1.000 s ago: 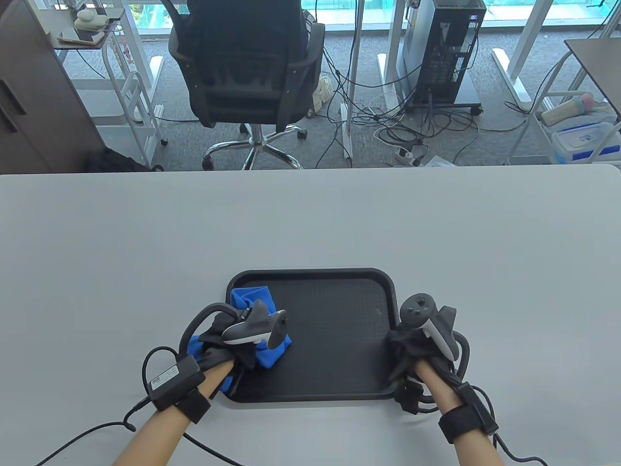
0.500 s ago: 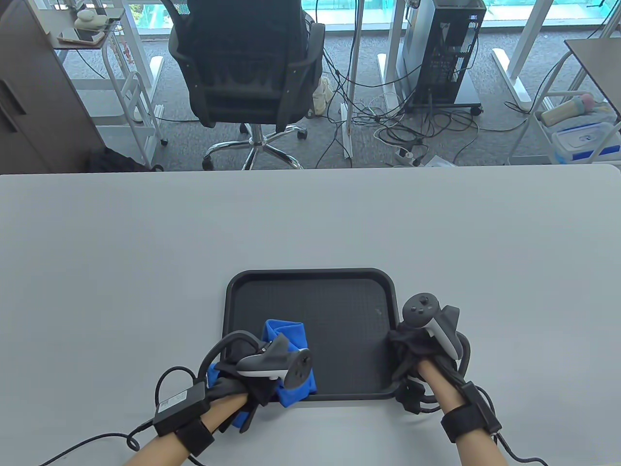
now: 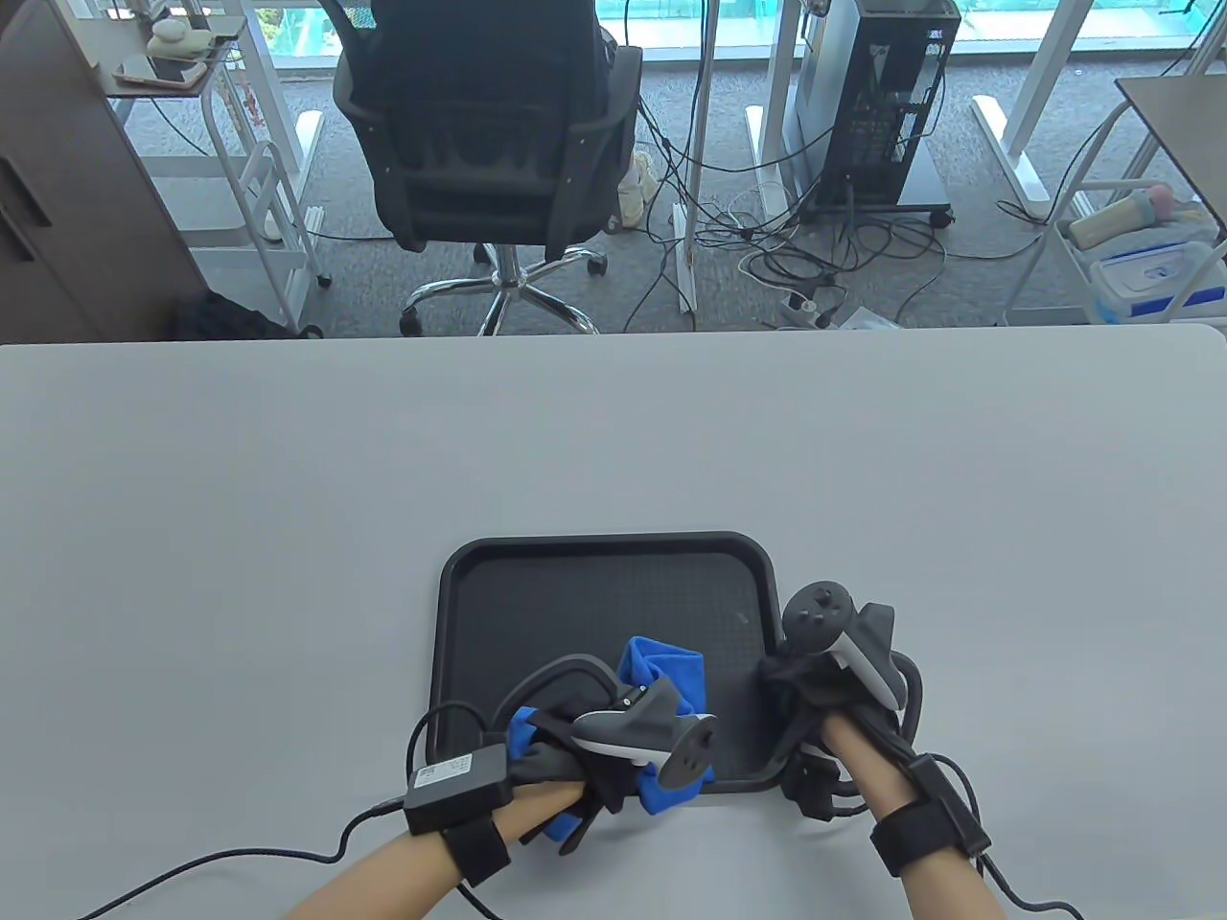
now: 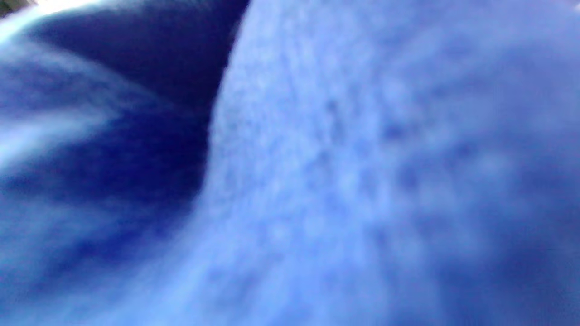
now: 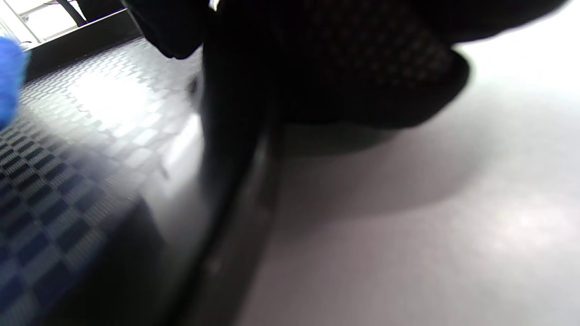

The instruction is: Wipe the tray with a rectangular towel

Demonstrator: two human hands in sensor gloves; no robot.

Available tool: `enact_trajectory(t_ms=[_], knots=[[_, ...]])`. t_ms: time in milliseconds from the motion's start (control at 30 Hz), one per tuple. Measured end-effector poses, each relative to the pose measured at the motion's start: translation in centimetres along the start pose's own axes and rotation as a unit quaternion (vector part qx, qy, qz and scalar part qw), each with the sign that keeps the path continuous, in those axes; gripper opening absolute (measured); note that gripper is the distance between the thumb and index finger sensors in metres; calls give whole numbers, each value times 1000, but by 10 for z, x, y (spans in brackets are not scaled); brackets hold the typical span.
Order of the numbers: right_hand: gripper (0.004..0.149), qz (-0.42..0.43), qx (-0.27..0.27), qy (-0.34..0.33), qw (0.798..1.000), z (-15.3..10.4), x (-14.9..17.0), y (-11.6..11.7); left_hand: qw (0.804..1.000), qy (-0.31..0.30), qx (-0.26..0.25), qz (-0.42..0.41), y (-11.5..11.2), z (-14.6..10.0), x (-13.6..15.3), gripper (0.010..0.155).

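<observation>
A black textured tray [image 3: 594, 594] lies on the grey table near the front edge. My left hand [image 3: 613, 767] grips a bunched blue towel [image 3: 666, 671] and presses it on the tray's front middle; part of the towel hangs over the front rim. The towel fills the left wrist view [image 4: 344, 172], blurred. My right hand [image 3: 800, 690] holds the tray's right rim. In the right wrist view its gloved fingers [image 5: 317, 68] rest on the rim, with the tray floor [image 5: 68, 158] to the left and the towel [image 5: 9, 77] at the far left edge.
The grey table [image 3: 288, 479] stretches wide around the tray. Glove cables [image 3: 240, 853] trail off the front edge by my left forearm. An office chair [image 3: 489, 144] and a computer tower [image 3: 882, 96] stand on the floor beyond the table's far edge.
My left hand has dragged the towel from the tray's left side toward the front, then right along the front rim. My right hand has stayed on the right rim. The tray shifted slightly left.
</observation>
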State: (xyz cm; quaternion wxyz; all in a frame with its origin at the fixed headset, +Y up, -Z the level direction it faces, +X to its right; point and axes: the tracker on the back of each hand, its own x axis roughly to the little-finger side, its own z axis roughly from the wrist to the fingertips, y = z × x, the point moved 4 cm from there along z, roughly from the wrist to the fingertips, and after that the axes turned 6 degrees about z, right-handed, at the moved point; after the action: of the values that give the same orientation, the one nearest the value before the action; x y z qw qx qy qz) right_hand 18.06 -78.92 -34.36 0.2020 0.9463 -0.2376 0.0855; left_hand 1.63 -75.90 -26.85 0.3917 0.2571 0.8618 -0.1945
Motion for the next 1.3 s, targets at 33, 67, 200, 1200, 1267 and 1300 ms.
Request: enact_trajectory(t_ms=[33,67,200,1200,1267,1300], knots=[[48,-3,0,-4,1000,0,-2,1,1000,-2,-2,4,3,3,-3,57],[48,-4,-1,-7,1000,0,-3,1,1000,-2,-3,7,5,5,-5,57],[49,-13,2,-8,1000,-1,-5,2,1000,1,-15,21,14,17,-11,57],[47,-8,-5,20,1000,-3,-4,4,969,232,53,-73,-12,52,121,56],[47,-6,-6,24,1000,-3,-3,4,966,240,63,-75,-22,43,131,56],[47,-5,-8,27,1000,-3,-3,4,964,245,68,-76,-26,39,136,56]])
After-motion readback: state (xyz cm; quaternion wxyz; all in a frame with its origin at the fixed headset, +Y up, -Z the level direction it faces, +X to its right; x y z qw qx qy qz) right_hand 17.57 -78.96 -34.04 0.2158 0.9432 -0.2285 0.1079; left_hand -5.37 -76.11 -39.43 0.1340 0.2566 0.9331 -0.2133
